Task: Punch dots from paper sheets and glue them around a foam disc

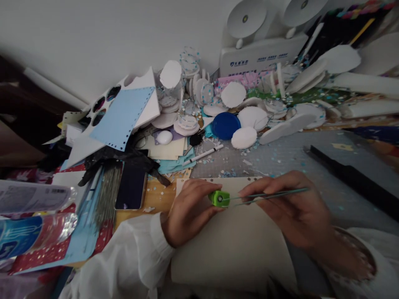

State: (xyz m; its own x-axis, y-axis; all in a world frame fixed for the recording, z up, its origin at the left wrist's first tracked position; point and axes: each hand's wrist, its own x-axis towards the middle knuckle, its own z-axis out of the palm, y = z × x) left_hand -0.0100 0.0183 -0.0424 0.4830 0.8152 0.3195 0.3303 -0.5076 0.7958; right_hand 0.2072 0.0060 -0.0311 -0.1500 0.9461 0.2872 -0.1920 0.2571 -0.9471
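Note:
My left hand (191, 207) is closed on a small bright green craft punch (220, 199), thumb and fingers on its sides. Its round face with a dark centre is turned toward me. In my right hand (289, 203) are thin tweezers (274, 194), pinched between thumb and fingers. Their tips point left and come up to the punch; whether they touch it I cannot tell. Under both hands lies a cream paper sheet (230, 249), its far edge marked by a row of small punched shapes. Part of that edge is hidden by my left hand.
A phone (131, 187) lies left of my hands, beside a bundle of thin wires (107, 199). A white pen (203, 155) rests on the grey cutting mat (280, 153). Foam discs (245, 137) and a blue lid (226, 126) crowd the back. A black long-bladed tool (352, 176) lies right.

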